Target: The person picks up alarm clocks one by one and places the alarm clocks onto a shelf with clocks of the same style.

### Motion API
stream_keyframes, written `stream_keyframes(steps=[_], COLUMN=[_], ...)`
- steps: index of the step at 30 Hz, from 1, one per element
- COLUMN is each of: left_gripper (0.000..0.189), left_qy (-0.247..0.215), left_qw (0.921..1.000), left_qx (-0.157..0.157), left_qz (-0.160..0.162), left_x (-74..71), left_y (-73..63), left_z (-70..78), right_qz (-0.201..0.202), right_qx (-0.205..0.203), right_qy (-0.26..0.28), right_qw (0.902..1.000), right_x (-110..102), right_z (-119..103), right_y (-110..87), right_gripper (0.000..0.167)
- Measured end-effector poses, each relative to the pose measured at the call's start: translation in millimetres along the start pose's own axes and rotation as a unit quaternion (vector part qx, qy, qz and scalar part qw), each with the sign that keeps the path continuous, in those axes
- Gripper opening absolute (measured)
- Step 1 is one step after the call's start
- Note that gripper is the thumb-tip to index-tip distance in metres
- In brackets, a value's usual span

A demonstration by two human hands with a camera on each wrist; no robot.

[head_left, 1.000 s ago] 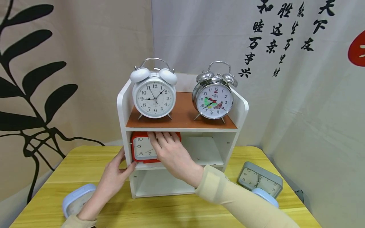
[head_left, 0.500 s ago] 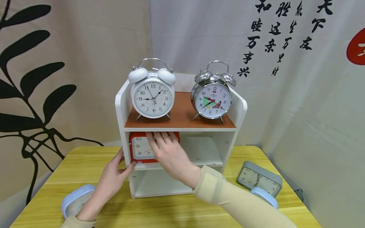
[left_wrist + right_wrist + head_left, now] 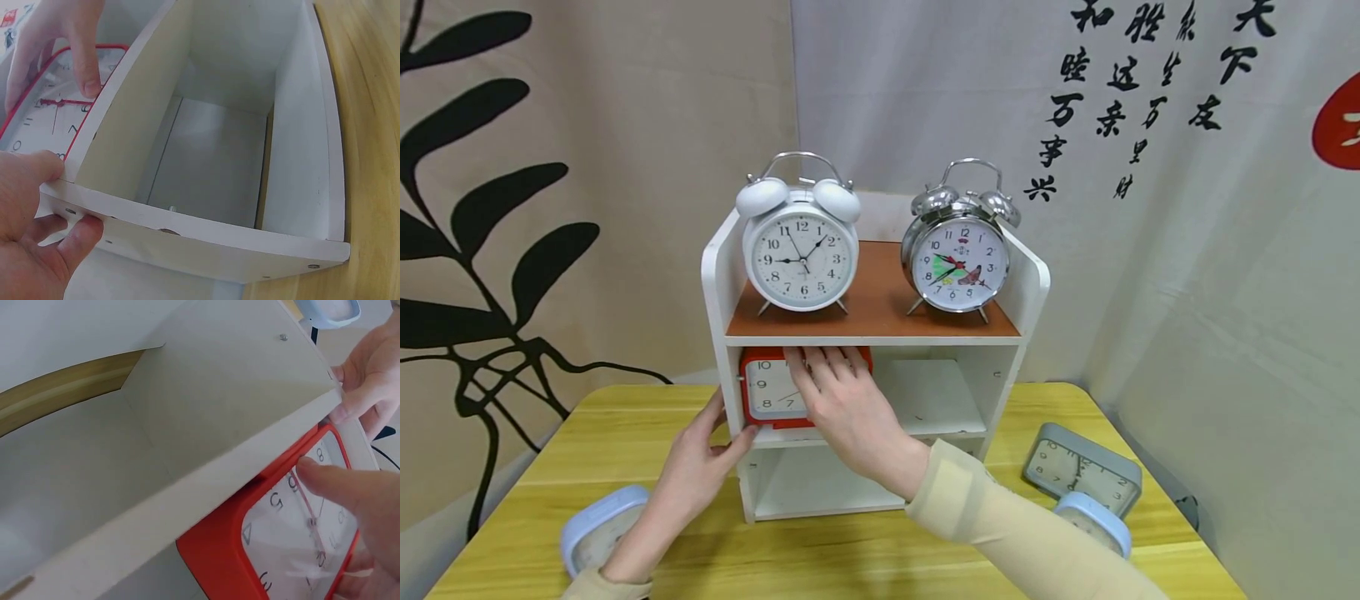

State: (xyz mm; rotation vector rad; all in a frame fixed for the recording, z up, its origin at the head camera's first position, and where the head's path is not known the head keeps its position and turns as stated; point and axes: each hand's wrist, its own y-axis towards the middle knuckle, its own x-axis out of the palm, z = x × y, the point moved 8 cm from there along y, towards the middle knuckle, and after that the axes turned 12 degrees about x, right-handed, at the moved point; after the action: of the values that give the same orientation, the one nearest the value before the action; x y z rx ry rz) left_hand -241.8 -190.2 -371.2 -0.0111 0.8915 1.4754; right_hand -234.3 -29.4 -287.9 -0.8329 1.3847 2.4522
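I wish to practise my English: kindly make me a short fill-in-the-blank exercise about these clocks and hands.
1. The left hand touches the white shelf unit; the right hand touches the rectangular clock with the ____ frame.
2. On the brown top board stand ____ twin-bell alarm clocks.
3. In the head view, the grey clock is to the ____ of the unit.

Missing words: red; two; right.

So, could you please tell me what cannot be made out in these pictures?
Head view: right part of the red clock, hidden by the right hand.
Head view: part of the left blue clock, hidden by the left forearm.
Head view: lower part of the grey clock, hidden by the right blue clock.
Left wrist view: part of the left hand, cut off by the left edge.
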Motion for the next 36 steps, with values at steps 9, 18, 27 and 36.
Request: stream_keyframes(steps=[9, 18, 27, 36], left_gripper=[0.07, 0.069, 0.07, 0.071], left_qy=[-0.009, -0.008, -0.003, -0.009], left_qw=[0.9999, 0.9999, 0.9999, 0.9999], left_qx=[0.006, 0.0, -0.008, -0.012], left_qz=[0.005, 0.008, 0.01, 0.003], left_x=[1.0, -0.1, -0.8, 0.3], left_y=[-0.9, -1.2, -0.4, -1.0], left_z=[2.4, 3.4, 1.7, 1.1], right_qz=[-0.04, -0.055, -0.035, -0.001], right_qx=[0.027, 0.03, 0.021, 0.032], right_qy=[0.051, 0.118, 0.153, 0.172], right_qw=[0.9975, 0.9911, 0.9875, 0.9846], right_x=[0, -12, -28, -36], right_z=[8, 7, 4, 14], right_y=[-9.0, -34.2, -57.6, -75.2], right_gripper=[0.098, 0.099, 0.104, 0.108])
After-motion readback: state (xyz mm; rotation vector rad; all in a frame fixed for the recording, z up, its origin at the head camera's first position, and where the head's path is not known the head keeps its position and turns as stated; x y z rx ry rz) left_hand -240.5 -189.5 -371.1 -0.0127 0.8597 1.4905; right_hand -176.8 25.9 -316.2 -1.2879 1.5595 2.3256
